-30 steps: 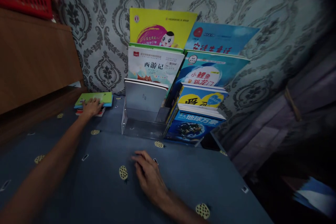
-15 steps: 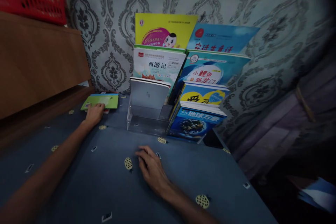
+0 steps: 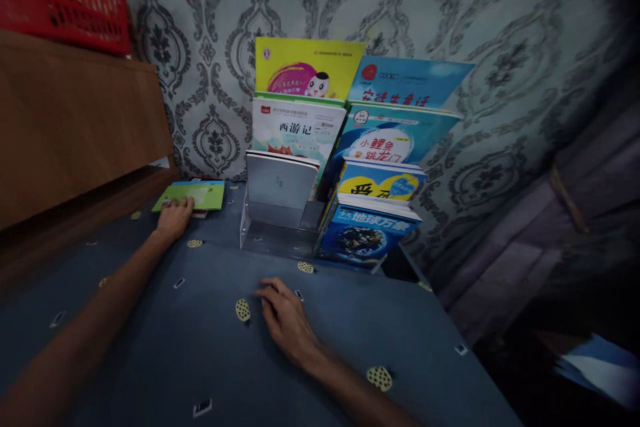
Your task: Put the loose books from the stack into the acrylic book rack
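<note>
My left hand (image 3: 175,217) lies on the near edge of a green book (image 3: 207,195), fingers slightly bent on its cover and thumb out of sight. That book tops a small stack, with edges of other books showing beneath it. Over the tablecloth (image 3: 200,327), my right hand (image 3: 286,317) is relaxed, fingers a little apart and holding nothing. Beyond it stands a clear tiered book rack (image 3: 280,240). A grey book (image 3: 280,181) fills its left front tier, with a white book (image 3: 295,127) and a yellow-green book (image 3: 310,60) behind.
The rack's right side holds a dark blue book with a globe (image 3: 363,240), a yellow-and-blue book (image 3: 373,183) and light blue books (image 3: 415,83). A wooden cabinet (image 3: 80,133) carrying a red basket (image 3: 65,0) flanks the left. Patterned wallpaper (image 3: 215,67) rises behind; a curtain (image 3: 565,213) hangs right.
My left hand has shifted slightly left and nearer along the green book, which stays in place. My right hand keeps about the same spot. The view has moved a little.
</note>
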{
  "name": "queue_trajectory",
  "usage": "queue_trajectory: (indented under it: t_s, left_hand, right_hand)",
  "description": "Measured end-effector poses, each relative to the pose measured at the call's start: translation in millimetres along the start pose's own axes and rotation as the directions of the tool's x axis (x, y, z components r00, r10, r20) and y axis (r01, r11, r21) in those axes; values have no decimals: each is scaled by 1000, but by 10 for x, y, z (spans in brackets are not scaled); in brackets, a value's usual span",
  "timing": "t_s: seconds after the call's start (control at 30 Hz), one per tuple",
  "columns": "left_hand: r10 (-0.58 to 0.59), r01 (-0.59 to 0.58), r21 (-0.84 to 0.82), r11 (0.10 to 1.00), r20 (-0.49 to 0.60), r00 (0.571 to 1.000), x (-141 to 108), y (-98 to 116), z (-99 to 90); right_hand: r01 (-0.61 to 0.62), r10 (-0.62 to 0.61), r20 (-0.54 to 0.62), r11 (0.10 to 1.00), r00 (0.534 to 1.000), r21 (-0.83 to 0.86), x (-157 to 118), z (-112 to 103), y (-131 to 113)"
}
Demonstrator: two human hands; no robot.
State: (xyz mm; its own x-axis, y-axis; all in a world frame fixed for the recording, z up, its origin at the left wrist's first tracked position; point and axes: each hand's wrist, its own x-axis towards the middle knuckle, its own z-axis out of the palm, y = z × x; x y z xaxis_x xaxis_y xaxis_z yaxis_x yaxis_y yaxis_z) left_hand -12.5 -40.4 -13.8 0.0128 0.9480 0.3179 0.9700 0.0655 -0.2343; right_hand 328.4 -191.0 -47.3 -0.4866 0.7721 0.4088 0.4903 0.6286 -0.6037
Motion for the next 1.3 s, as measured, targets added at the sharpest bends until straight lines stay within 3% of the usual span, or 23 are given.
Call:
queue_trajectory:
  t_s: [0.53,0.77,0.9,1.07,1.2,1.3]
  left_hand:
    - [124,-104,-101,989,221,967,-690,-187,-102]
    - [248,-188,-180,966,412,877,-906,-230,-467]
    - [270,-163,-245,956,514,814,-791,-267,-594]
    - [156,-51,-250,967,422,893,-474,-239,-423]
    - [122,-11,-280,960,382,916,-400,-263,-202]
    - [157,-36,-329,944,349,924,-441,-323,-138]
  right_hand:
    - [25,-26,24,999,999,23,3,5,28]
    - [19,-20,31,1000,999,19,2,19,42]
    - [24,-25,32,999,999,32,13,13,32]
    - [29,-29,17,999,999,24,8,2,7]
    - [33,-33,20,999,999,28,2,7,17]
    - [30,-31,15,999,999,41,4,14,31]
